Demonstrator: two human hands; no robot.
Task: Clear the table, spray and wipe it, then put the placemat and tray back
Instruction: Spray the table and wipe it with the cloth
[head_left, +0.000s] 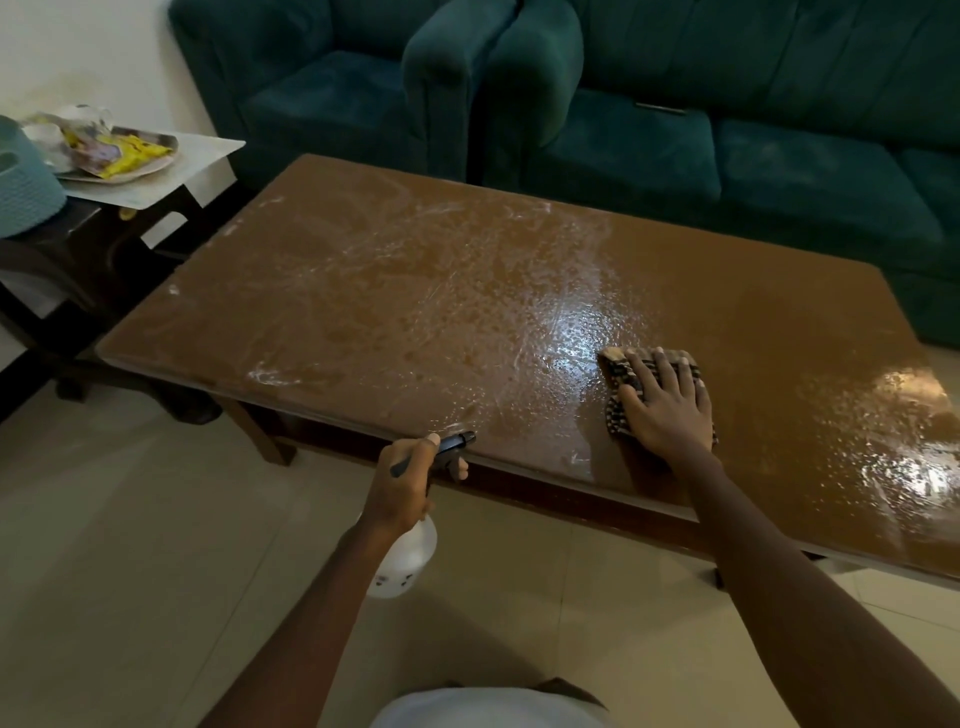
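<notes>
**Wiping step, head view.** The desk (467, 291) top carries no objects and is wet w/ spray droplets and white streaks across the left and centre; glare at right.

- **Right hand:** The right hand (670, 410) lies palm-down on a checked cloth (621, 374) near the front edge, right of centre. Its fingers (662, 366) are straight and spread, pressing rather than gripping. The arm reaches fwd, nearly extended.
- **Left hand:** The left hand (405, 488) hangs just off the desk's front edge, fingers clenched round the neck of the spray bottle (402, 564), one finger at the trigger, nozzle aimed over the top.
- **Technique (judgement):** Keep the palm flat, work in overlapping passes from far edge to near, cover the streaked left half, and refold the cloth once soaked.
- **Task items:** The placemat (202, 166) and tray (153, 158) sit on the side table (104, 244) at far left, well apart from the desk. The tray's contents look like yellow wrappers, though too small to be sure.
</notes>
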